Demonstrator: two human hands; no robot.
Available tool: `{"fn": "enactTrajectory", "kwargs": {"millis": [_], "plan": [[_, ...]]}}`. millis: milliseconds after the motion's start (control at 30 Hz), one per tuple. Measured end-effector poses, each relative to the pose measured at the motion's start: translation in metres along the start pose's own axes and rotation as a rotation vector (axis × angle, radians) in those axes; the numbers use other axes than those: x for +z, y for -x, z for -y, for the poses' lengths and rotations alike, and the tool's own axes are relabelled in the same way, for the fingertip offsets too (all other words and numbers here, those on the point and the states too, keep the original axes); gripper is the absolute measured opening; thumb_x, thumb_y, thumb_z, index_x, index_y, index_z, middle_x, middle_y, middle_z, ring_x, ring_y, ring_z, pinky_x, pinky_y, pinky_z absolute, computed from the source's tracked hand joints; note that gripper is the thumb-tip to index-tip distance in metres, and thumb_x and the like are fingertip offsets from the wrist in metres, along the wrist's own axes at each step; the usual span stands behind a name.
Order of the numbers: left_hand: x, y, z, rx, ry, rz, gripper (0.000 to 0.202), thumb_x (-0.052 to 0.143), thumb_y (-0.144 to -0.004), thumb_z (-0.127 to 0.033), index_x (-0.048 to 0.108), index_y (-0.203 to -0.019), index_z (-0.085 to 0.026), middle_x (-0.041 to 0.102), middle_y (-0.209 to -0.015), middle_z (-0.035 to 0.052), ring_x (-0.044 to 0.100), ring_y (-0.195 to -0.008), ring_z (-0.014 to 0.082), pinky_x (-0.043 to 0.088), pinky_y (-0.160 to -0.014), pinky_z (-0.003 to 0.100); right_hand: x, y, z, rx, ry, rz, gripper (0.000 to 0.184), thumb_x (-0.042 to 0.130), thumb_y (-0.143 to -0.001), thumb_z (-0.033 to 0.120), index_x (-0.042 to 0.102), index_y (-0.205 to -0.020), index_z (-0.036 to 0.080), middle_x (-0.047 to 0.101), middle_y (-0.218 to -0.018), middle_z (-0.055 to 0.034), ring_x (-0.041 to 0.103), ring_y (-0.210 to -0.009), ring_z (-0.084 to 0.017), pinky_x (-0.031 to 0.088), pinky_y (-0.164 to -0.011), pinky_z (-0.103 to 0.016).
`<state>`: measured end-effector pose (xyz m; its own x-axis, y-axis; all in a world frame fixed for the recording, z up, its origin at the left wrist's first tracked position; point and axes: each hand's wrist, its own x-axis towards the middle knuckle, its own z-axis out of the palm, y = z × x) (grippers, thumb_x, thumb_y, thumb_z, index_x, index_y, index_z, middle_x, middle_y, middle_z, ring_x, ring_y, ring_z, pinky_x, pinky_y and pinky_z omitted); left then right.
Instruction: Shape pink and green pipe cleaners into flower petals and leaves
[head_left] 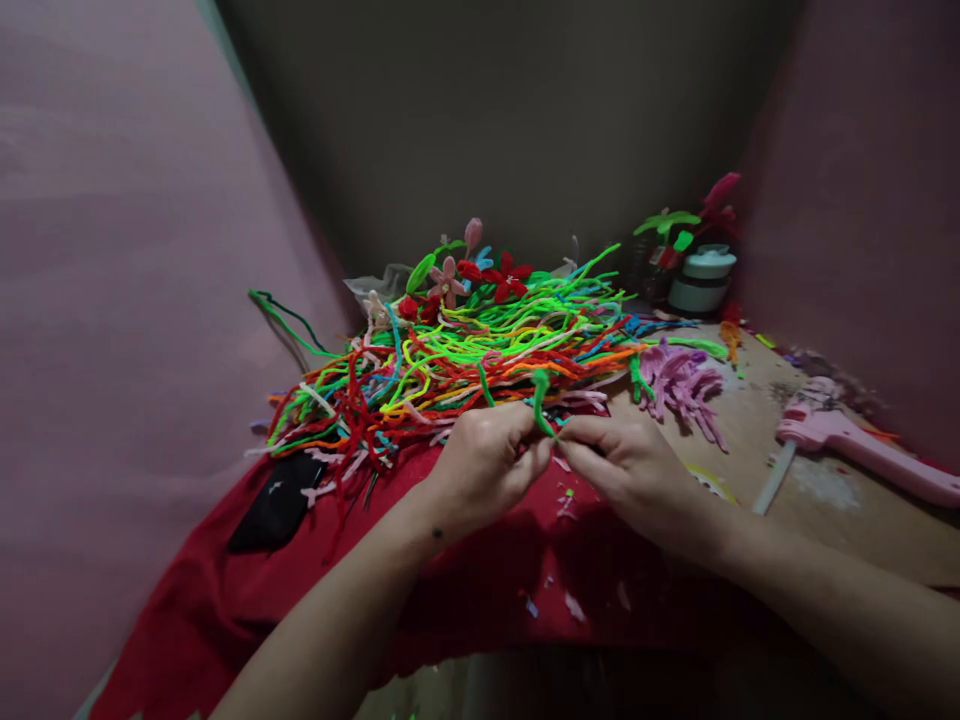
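Observation:
Between my fingertips is a green pipe cleaner [541, 395], its fuzzy loop standing up above my hands. My left hand [487, 455] pinches it from the left, and a short green end pokes out behind the knuckles. My right hand [619, 455] is closed on its lower tip, thumb and index finger meeting the left fingertips. Just behind the hands spreads a large tangled pile of coloured pipe cleaners [480, 350] in green, red, orange, pink and blue. Finished fuzzy flowers, among them a red flower [508, 278] and a pink flower [448, 283], rest on top of the pile.
A pink glue gun [862, 445] with a glue stick lies on the brown board [750, 400] at right. Pink-purple fuzzy strands [679, 385] lie nearby. A lidded jar [701, 280] stands behind. A black phone [277, 500] rests left on the red cloth [480, 590], with scattered scraps.

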<state>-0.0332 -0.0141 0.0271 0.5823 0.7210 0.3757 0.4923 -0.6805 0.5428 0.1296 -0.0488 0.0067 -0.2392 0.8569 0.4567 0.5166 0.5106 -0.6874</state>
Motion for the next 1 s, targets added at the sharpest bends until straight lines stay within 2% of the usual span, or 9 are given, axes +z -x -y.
{"fn": "enactTrajectory", "kwargs": {"millis": [133, 233, 333, 500, 600, 700, 767, 833, 1000], "plan": [[-0.003, -0.005, 0.0, -0.515, 0.533, 0.191, 0.017, 0.056, -0.069, -0.024, 0.051, -0.055, -0.014, 0.037, -0.042, -0.0065, 0.028, -0.038, 0.0039, 0.021, -0.039, 0.019, 0.007, 0.007, -0.005, -0.487, 0.561, -0.151, 0.023, 0.046, -0.078, 0.01, 0.054, -0.056, 0.014, 0.047, -0.052, -0.0012, 0.038, -0.05, -0.012, 0.024, -0.052, -0.029], [-0.006, -0.008, 0.005, -0.629, 0.798, 0.28, 0.021, 0.06, -0.065, -0.024, 0.047, -0.052, -0.014, 0.034, -0.039, -0.008, 0.022, -0.034, 0.0019, 0.016, -0.036, 0.019, 0.009, 0.007, -0.009, -0.572, 0.646, -0.144, 0.023, 0.045, -0.079, 0.009, 0.055, -0.058, 0.015, 0.05, -0.053, -0.0025, 0.04, -0.051, -0.013, 0.024, -0.053, -0.03], [-0.01, -0.01, 0.005, -0.571, 0.729, 0.282, 0.019, 0.061, -0.066, -0.027, 0.052, -0.056, -0.013, 0.039, -0.041, -0.0068, 0.027, -0.034, 0.0018, 0.018, -0.036, 0.017, 0.006, 0.003, -0.009, -0.439, 0.506, -0.113, 0.023, 0.044, -0.081, 0.011, 0.055, -0.061, 0.014, 0.052, -0.054, -0.0017, 0.041, -0.051, -0.012, 0.027, -0.053, -0.028], [-0.029, -0.005, -0.001, -0.429, 0.555, 0.264, 0.024, 0.058, -0.072, -0.034, 0.063, -0.067, -0.012, 0.046, -0.044, -0.0045, 0.032, -0.035, 0.0026, 0.023, -0.035, 0.017, -0.003, -0.005, -0.001, -0.043, 0.045, -0.016, 0.023, 0.045, -0.084, 0.019, 0.056, -0.064, 0.016, 0.049, -0.056, 0.0007, 0.041, -0.052, -0.009, 0.03, -0.052, -0.023], [-0.048, -0.002, 0.009, -0.362, 0.563, 0.34, 0.026, 0.058, -0.074, -0.034, 0.067, -0.09, -0.015, 0.061, -0.06, 0.0002, 0.033, -0.033, 0.0021, 0.024, -0.033, 0.017, -0.008, -0.007, 0.001, 0.149, -0.224, -0.009, 0.022, 0.047, -0.083, 0.025, 0.056, -0.066, 0.016, 0.043, -0.057, 0.0023, 0.037, -0.053, -0.009, 0.029, -0.051, -0.023], [-0.06, -0.003, 0.027, -0.332, 0.507, 0.405, 0.023, 0.06, -0.073, -0.031, 0.07, -0.084, -0.013, 0.057, -0.052, -0.0002, 0.032, -0.033, 0.0021, 0.024, -0.033, 0.017, -0.01, -0.007, -0.002, 0.286, -0.435, 0.018, 0.021, 0.051, -0.081, 0.03, 0.056, -0.068, 0.016, 0.036, -0.053, 0.0046, 0.03, -0.048, -0.007, 0.024, -0.046, -0.023], [-0.059, -0.006, 0.036, -0.334, 0.396, 0.341, 0.019, 0.064, -0.07, -0.028, 0.07, -0.081, -0.013, 0.059, -0.055, -0.0003, 0.039, -0.039, 0.0032, 0.03, -0.038, 0.016, -0.009, -0.008, -0.004, 0.337, -0.598, 0.033, 0.02, 0.053, -0.08, 0.032, 0.056, -0.068, 0.016, 0.035, -0.05, 0.0056, 0.028, -0.046, -0.007, 0.021, -0.044, -0.023], [-0.051, -0.008, 0.04, -0.257, 0.324, 0.082, 0.015, 0.066, -0.067, -0.026, 0.068, -0.072, -0.013, 0.061, -0.062, 0.0006, 0.05, -0.051, 0.0069, 0.039, -0.046, 0.016, -0.007, -0.008, -0.006, 0.369, -0.781, 0.033, 0.019, 0.055, -0.078, 0.031, 0.054, -0.066, 0.016, 0.032, -0.048, 0.0067, 0.025, -0.044, -0.006, 0.019, -0.043, -0.023], [-0.023, -0.008, 0.027, 0.214, 0.166, -0.262, 0.023, 0.064, -0.073, -0.023, 0.065, -0.095, -0.017, 0.06, -0.081, 0.0029, 0.056, -0.071, 0.0105, 0.046, -0.064, 0.021, -0.001, -0.009, -0.009, 0.404, -1.049, 0.083, 0.02, 0.057, -0.076, 0.025, 0.05, -0.06, 0.016, 0.027, -0.046, 0.0083, 0.017, -0.041, -0.005, 0.013, -0.041, -0.023]]}}
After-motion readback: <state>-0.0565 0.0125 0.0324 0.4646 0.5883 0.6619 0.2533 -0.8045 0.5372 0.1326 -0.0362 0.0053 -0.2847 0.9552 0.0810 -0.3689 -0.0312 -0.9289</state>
